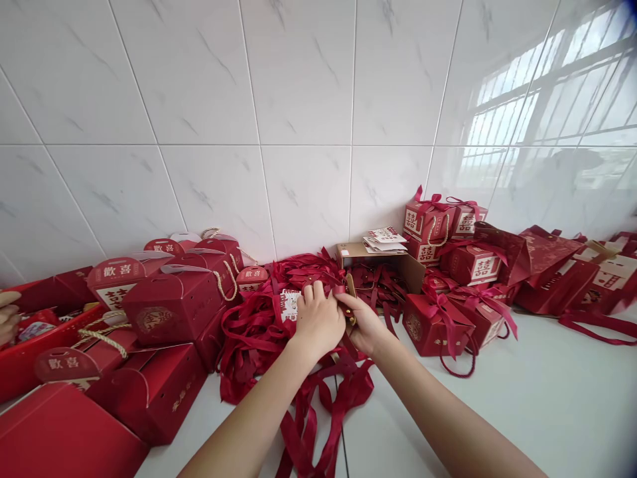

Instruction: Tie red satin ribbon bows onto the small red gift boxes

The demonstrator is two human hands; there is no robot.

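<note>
Both forearms reach to twelve o'clock, where the left hand (pixel 318 320) and right hand (pixel 367 324) close their fingers on a ribbon strand (pixel 339 290) atop the red ribbon pile (pixel 251 332) on the floor (pixel 547 398). This looks like separating one strand, and freeing it calls for a slow pull. Gift boxes (pixel 169 305) lie at nine o'clock.

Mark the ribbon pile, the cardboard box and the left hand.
ribbon pile (pixel 249 338), head view, on the loops at its left side.
cardboard box (pixel 349 252), head view, on its left rim flap.
left hand (pixel 318 322), head view, on the back of the hand.
</note>
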